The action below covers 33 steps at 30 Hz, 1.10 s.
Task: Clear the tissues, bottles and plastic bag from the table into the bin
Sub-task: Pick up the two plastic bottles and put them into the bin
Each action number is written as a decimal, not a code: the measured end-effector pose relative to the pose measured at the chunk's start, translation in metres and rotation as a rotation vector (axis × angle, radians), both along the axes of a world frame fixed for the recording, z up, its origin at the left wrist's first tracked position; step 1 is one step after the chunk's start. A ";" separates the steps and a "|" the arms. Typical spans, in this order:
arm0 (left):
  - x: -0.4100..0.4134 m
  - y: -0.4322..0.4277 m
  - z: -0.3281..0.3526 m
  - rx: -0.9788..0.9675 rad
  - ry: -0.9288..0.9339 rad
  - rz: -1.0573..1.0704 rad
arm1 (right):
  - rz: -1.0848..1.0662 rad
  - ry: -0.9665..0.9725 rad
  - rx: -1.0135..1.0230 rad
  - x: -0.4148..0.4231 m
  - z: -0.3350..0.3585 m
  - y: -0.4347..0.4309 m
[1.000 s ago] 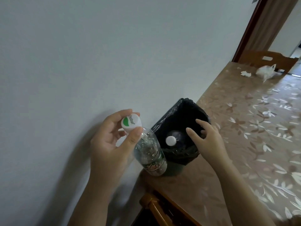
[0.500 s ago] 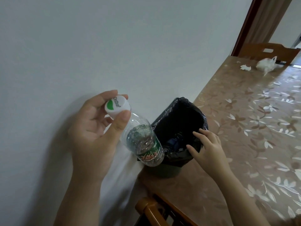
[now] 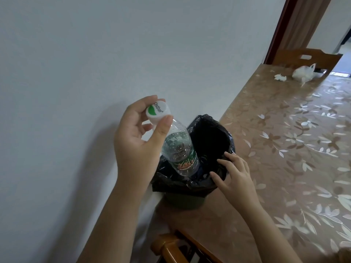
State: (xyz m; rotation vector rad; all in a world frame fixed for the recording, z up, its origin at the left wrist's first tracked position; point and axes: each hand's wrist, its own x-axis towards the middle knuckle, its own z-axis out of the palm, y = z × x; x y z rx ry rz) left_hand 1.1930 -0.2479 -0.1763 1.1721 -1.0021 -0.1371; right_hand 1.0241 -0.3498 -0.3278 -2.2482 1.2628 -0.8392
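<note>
My left hand (image 3: 136, 147) grips a clear plastic bottle (image 3: 178, 150) by its white and green cap, holding it tilted with its base down inside the mouth of the bin (image 3: 212, 137). The bin is small, lined with a black bag, and stands at the table's near corner by the wall. My right hand (image 3: 235, 177) rests on the bin's right rim with fingers spread, holding nothing. Far down the table lie a crumpled white tissue (image 3: 280, 77) and a white plastic bag (image 3: 303, 74).
The table (image 3: 284, 149) has a brown floral cover and runs along a white wall on the left. A wooden chair (image 3: 307, 56) stands at the far end, and another chair back (image 3: 171, 249) shows at the near edge below the bin.
My left hand has carried the bottle rightward, from beside the bin to over its mouth. The white-capped bottle seen inside the bin a second ago is out of sight. My right hand stayed at the rim.
</note>
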 end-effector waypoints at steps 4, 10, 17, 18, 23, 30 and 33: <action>-0.009 -0.017 -0.014 0.072 -0.138 0.079 | -0.006 -0.007 -0.027 0.001 0.000 0.000; -0.021 -0.050 -0.038 0.119 -0.220 0.099 | 0.007 0.001 -0.054 -0.001 -0.002 -0.003; -0.028 -0.077 -0.101 0.351 -0.349 0.049 | 0.014 0.002 -0.062 -0.003 -0.003 -0.003; -0.029 -0.075 -0.109 0.384 -0.348 0.048 | 0.014 0.001 -0.067 -0.003 -0.004 -0.003; -0.029 -0.061 -0.118 0.442 -0.381 0.105 | 0.014 -0.019 -0.076 -0.001 -0.005 -0.003; -0.018 -0.035 -0.125 0.613 -0.535 0.049 | 0.014 -0.016 -0.091 0.000 -0.007 -0.003; -0.016 -0.030 -0.127 0.681 -0.572 0.028 | 0.020 0.009 -0.079 -0.001 -0.005 -0.002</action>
